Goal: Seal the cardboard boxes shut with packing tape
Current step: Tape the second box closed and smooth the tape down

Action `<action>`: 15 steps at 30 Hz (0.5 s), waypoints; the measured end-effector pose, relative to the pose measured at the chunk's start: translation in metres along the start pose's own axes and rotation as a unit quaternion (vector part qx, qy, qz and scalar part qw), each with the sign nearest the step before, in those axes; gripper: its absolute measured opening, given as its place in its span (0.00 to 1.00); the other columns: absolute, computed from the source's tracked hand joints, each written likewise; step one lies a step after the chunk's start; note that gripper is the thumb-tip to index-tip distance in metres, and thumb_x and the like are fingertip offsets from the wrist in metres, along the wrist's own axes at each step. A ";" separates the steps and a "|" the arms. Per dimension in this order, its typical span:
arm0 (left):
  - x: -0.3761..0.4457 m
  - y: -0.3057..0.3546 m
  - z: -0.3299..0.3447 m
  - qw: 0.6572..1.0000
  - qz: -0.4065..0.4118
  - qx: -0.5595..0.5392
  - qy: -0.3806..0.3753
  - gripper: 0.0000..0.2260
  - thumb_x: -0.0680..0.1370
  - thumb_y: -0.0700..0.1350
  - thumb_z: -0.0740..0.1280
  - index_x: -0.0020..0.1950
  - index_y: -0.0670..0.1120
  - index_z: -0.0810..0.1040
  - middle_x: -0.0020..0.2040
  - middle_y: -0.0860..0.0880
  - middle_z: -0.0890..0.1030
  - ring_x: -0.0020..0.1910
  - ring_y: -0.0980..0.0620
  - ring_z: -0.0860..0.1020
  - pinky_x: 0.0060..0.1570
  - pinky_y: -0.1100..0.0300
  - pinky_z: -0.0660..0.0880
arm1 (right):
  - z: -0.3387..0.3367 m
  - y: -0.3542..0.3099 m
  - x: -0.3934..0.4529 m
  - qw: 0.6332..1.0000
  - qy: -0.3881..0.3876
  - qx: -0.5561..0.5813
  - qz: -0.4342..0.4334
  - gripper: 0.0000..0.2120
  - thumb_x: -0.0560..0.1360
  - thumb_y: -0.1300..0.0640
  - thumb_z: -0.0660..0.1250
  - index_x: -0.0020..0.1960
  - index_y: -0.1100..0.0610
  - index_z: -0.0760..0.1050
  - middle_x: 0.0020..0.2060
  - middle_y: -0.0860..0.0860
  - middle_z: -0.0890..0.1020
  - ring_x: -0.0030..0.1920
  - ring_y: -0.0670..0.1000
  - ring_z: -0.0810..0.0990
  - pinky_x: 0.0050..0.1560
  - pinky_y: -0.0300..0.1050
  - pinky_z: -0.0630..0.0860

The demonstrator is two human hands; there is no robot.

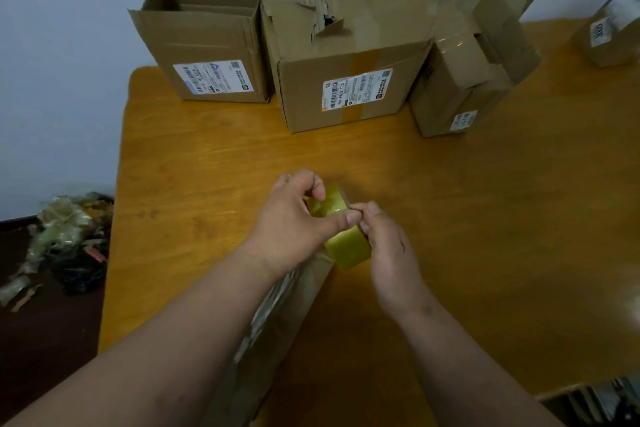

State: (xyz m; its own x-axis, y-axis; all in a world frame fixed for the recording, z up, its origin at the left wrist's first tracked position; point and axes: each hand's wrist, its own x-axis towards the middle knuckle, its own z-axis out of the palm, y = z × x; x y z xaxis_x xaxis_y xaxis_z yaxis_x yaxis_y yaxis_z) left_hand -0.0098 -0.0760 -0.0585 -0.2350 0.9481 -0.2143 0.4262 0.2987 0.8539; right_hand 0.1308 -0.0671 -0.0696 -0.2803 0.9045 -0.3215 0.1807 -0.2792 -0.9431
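Note:
A roll of yellowish packing tape (346, 248) is held over the middle of the wooden table (485, 201). My left hand (294, 225) grips the roll from the left, thumb across its face. My right hand (388, 246) holds it from the right, fingertips pinching at the tape's surface. Under my left forearm lies a long flat cardboard box (277, 340), partly hidden. Three cardboard boxes stand along the far edge: an open-topped one (207, 45) at the left, a taped one with a torn top (346, 55) in the middle, and one with loose flaps (471, 55) at the right.
Another box (613, 31) sits at the far right edge of the table. A heap of crumpled tape and scraps (65, 239) lies on the dark floor to the left. A pale wall rises behind the boxes. Some dark items (602, 402) show at the bottom right.

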 end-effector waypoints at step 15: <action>-0.008 0.013 -0.003 0.950 0.185 0.251 0.012 0.15 0.78 0.54 0.68 0.62 0.50 0.81 0.59 0.52 0.80 0.56 0.51 0.77 0.52 0.52 0.77 | -0.018 -0.005 -0.005 0.997 -0.044 -0.058 -0.024 0.10 0.70 0.55 0.63 0.50 0.51 0.77 0.44 0.55 0.81 0.42 0.50 0.78 0.42 0.49 0.73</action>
State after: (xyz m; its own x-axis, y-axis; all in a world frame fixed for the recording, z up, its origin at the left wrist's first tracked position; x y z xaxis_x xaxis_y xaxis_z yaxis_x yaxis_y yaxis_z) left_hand -0.0049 -0.0800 -0.0445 -0.0060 0.9973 0.0728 0.8454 -0.0338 0.5330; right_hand 0.1481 -0.0641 -0.0621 -0.3715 0.8830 -0.2870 0.2708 -0.1926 -0.9432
